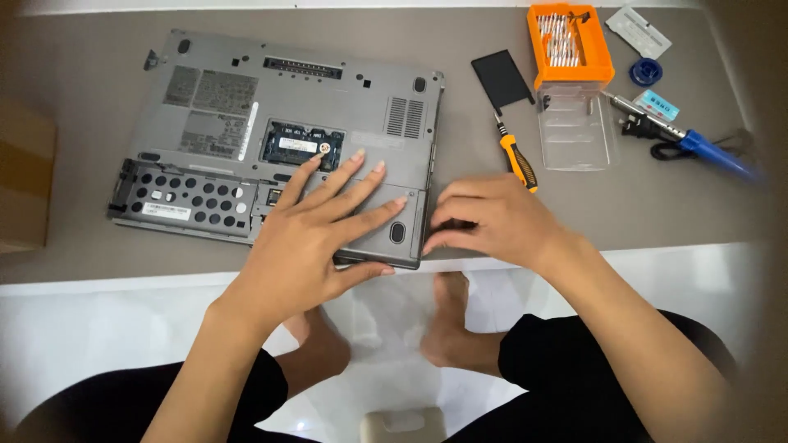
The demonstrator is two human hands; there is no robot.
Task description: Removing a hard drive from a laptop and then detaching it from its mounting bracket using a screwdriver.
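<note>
Two bare hands work on one upside-down grey plastic laptop (279, 123) lying on the grey table (640, 209). Left hand (316, 238) presses flat on it, fingers spread apart. Right hand (501, 221) curls, fingers together, at its right edge. Pulling hard could snap the edge or knock the orange-and-black screwdriver (517, 157).

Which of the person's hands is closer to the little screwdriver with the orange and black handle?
The right hand. It rests at the laptop's right edge, just below the screwdriver, almost touching the handle's end. The left hand lies flat on the laptop's underside, farther to the left.
</note>
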